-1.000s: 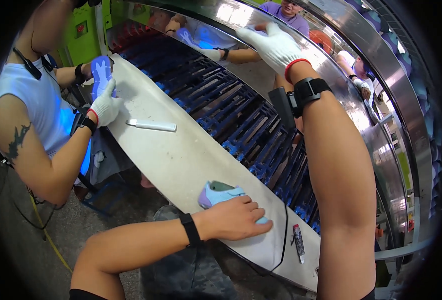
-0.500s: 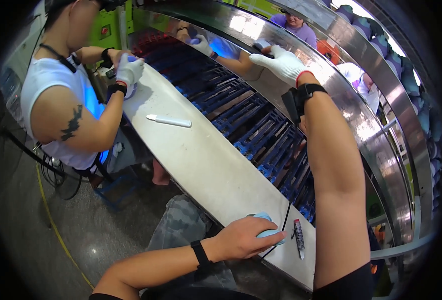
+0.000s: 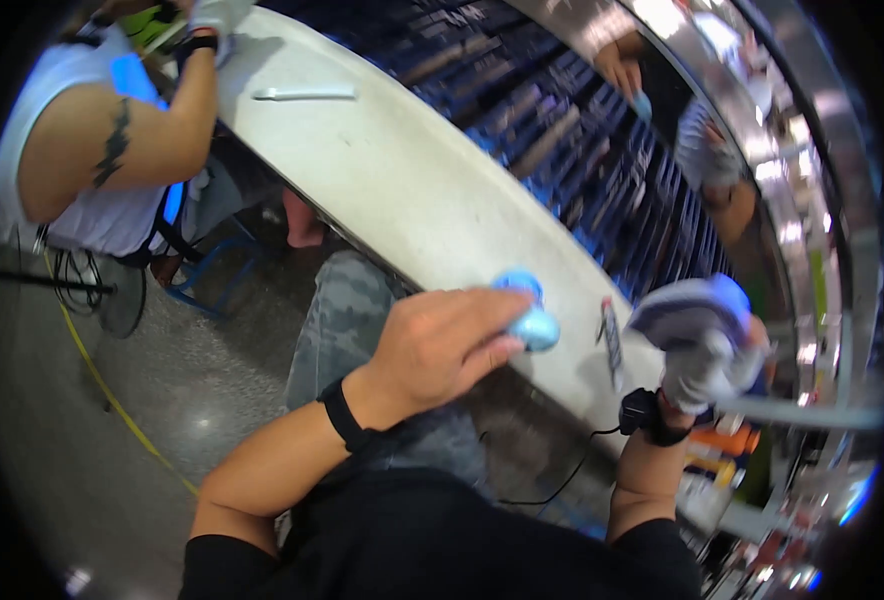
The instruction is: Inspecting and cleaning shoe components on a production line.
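Note:
My left hand [image 3: 442, 345] is closed on a light-blue rounded two-lobed thing [image 3: 534, 328] above the near part of the white worktop [image 3: 382, 190]. Its fingers and thumb hide part of it, so its kind cannot be made out. At the right, my gloved right hand [image 3: 707, 375] grips a grey-and-violet curved thing [image 3: 692, 310], smeared by motion. Between the two hands a dark pen-like tool with a red end [image 3: 610, 340] lies on the worktop. Farther off to the left rests a white marker-shaped stick [image 3: 304, 93].
A co-worker [image 3: 92, 150] sits at the far left end of the worktop. Beyond its far edge run dark blue slatted racks [image 3: 562, 140], with a shiny curved metal guard [image 3: 752, 130] behind them. A dark cable [image 3: 562, 480] hangs below the near edge, and a stool [image 3: 212, 270] stands on the floor.
My right hand has come back from the metal guard to the right end of the worktop, now with the grey-and-violet thing. My left hand stays on the light-blue thing. The view has tilted downward.

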`<state>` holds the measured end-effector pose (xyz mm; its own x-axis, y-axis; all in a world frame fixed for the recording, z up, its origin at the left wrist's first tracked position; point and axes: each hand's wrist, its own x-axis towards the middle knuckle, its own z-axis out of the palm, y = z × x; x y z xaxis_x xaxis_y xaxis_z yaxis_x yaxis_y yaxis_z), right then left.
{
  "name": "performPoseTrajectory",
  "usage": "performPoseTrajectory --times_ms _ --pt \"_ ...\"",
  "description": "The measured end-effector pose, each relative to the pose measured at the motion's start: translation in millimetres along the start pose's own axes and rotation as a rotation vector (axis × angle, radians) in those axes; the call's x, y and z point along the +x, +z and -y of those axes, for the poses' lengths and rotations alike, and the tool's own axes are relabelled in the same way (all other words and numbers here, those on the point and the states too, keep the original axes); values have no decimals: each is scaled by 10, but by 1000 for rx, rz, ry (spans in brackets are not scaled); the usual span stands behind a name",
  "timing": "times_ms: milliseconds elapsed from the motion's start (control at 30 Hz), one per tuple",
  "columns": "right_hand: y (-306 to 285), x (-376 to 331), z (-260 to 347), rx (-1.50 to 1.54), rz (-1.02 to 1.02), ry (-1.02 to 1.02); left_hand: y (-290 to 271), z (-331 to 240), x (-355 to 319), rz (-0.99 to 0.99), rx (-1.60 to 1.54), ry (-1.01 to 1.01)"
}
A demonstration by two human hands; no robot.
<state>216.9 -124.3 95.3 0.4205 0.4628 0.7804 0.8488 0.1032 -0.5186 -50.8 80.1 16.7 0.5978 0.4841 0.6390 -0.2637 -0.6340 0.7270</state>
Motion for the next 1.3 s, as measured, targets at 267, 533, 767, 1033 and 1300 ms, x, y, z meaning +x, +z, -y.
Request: performPoseTrajectory --times_ms 267,533,767,1033,1300 --pt "799 -1221 544 750 116 540 143 -110 -32 111 -187 -134" --pt "917 -1335 461 545 160 340 143 -151 -62 169 -9 -39" --pt "924 -1330 374 542 176 246 134 -138 -79 179 34 -27" --pt "945 -1258 303 349 251 268 73 -88 -61 201 22 -164" --pt "1458 -1139 476 144 151 152 -213 -429 608 566 223 -298"
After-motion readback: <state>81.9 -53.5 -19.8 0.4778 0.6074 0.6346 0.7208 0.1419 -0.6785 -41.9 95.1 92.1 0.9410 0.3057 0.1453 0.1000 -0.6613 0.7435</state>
